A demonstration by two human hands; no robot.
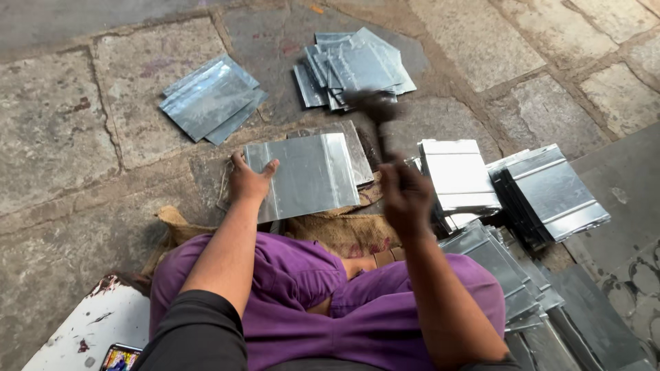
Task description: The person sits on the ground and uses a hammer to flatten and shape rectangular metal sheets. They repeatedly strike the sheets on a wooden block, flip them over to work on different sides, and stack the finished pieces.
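My left hand point(249, 180) presses flat on the left edge of a shiny rectangular metal sheet point(306, 175) that lies on a slab over burlap sacking. My right hand point(405, 196) is raised and blurred, gripping the handle of a hammer point(377, 113) whose dark head hovers above the sheet's upper right. The sheet has folded edges along its left and right sides.
Piles of similar metal sheets lie around: one at the back left point(210, 99), one at the back centre point(354, 67), and stacks to my right point(459, 175), point(550, 192). Burlap point(337, 230) covers the stone floor before my crossed legs. A white board point(89, 326) sits lower left.
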